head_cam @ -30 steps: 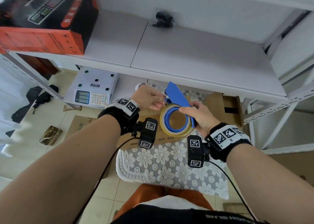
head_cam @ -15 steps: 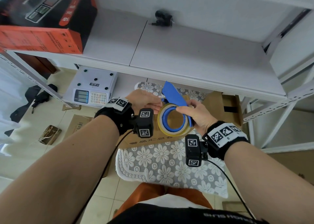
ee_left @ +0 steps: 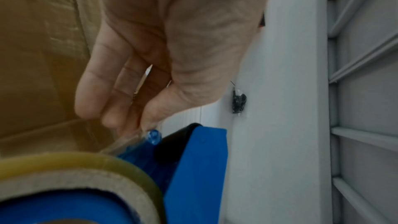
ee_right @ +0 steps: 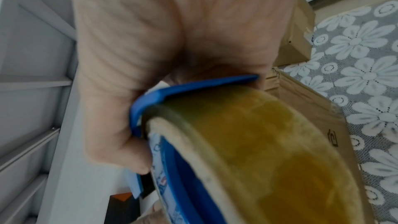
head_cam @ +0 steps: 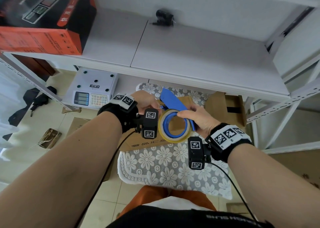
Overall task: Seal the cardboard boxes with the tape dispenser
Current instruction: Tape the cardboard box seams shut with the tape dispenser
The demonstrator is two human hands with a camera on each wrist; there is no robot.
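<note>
The blue tape dispenser (head_cam: 173,101) with its yellowish tape roll (head_cam: 174,137) is held in the air above a brown cardboard box (head_cam: 138,142) that sits on a lace flower cloth (head_cam: 164,165). My right hand (head_cam: 199,118) grips the dispenser's frame (ee_right: 193,86), thumb over the roll (ee_right: 269,142). My left hand (head_cam: 145,103) is at the dispenser's front end. In the left wrist view its fingertips (ee_left: 120,122) pinch the clear tape end beside the blue dispenser (ee_left: 200,159). The box's top seam is hidden by the hands.
A white shelf board (head_cam: 190,54) runs overhead, carrying a red-and-black carton (head_cam: 43,20) and a small black object (head_cam: 162,18). A white weighing scale (head_cam: 93,89) stands at the left, another cardboard box (head_cam: 230,104) at the right, and flattened cardboard (head_cam: 78,123) lies on the tiled floor.
Both hands and the dispenser have drifted slightly down and to the left. Neither grip has changed.
</note>
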